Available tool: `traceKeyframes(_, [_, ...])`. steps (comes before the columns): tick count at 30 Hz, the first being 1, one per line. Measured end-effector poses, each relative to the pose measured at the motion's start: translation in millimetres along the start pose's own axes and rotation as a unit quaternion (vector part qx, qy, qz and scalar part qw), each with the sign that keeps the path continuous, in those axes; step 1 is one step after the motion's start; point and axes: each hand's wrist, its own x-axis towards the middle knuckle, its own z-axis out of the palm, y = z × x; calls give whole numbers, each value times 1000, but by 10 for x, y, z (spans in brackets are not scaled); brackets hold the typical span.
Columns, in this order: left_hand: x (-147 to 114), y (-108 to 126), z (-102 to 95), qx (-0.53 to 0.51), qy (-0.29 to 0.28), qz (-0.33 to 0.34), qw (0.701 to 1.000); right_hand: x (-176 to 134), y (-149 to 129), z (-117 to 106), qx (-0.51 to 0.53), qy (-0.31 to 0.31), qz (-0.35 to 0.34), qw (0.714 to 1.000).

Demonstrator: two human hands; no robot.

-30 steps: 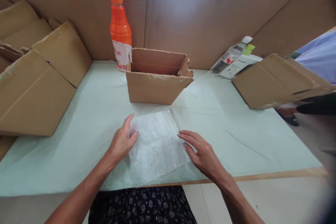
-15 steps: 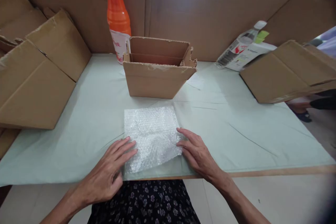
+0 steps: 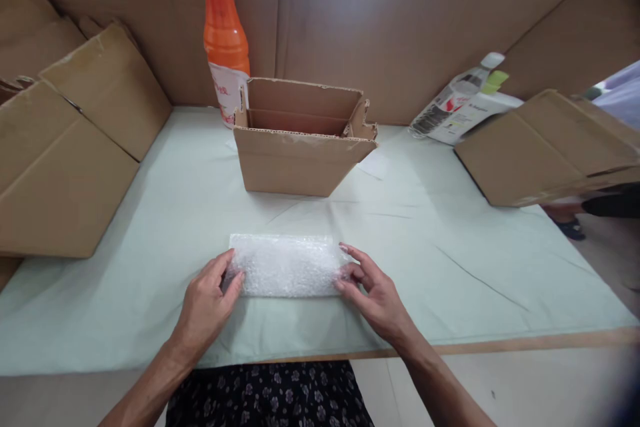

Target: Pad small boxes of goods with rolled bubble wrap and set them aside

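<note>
- Your left hand (image 3: 205, 300) holds the left end of the bubble wrap (image 3: 287, 267), thumb and forefinger bent around it with a narrow gap between them.
- Your right hand (image 3: 377, 297) grips the other end, its thumb toward you and its fingers curled in at the edge.
- The bubble wrap lies between your two hands as a long, flat strip, near the front edge of the table, on the pale green cloth (image 3: 150, 320).
- Beyond it, well apart from your fingers, a small box (image 3: 285, 163) stands upright with its top open; you cannot tell what is inside.
- An orange bottle (image 3: 225, 33) stands behind that box, to its left, partly hidden by it.
- Farther to your right, a clear bottle (image 3: 463, 90) leans beside a white pack (image 3: 483, 117), next to a tilted brown carton (image 3: 540, 153).
- To your left sits a large carton (image 3: 65, 160).
- A cardboard wall (image 3: 390, 13) rises along the back.
</note>
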Motion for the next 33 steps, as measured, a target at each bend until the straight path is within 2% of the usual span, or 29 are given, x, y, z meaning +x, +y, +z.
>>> traceKeyframes(3, [-14, -23, 38, 65, 40, 35, 996, 102, 40, 116, -96, 52, -8, 994])
traceKeyframes(6, [-42, -24, 22, 119, 45, 53, 990, 178, 71, 117, -210, 91, -51, 972])
traceKeyframes(12, [36, -16, -24, 121, 6, -34, 992, 371, 46, 118, -348, 141, -144, 915])
traceKeyframes(15, [81, 28, 9, 108, -28, -52, 992, 456, 24, 181, -358, 114, -196, 906])
traceKeyframes(18, [-51, 114, 71, 37, -50, -54, 997, 542, -36, 154, -335, 96, -230, 909])
traceKeyframes(22, [-451, 229, 210, -104, -46, -79, 990, 803, -273, 124, -353, 96, -268, 891])
traceKeyframes(25, [-676, 266, 287, -208, -111, -132, 963, 1045, -443, 199, -367, 61, -320, 871])
traceKeyframes(27, [-739, 255, 293, -271, -150, -184, 933, 1111, -458, 236, -346, 64, -342, 871])
traceKeyframes(30, [-753, 204, 245, -330, -176, -230, 898, 988, -337, 202, -280, 69, -343, 894])
traceKeyframes(33, [-727, 174, 173, -324, -226, -229, 890, 678, -227, 111, -278, 19, -339, 898])
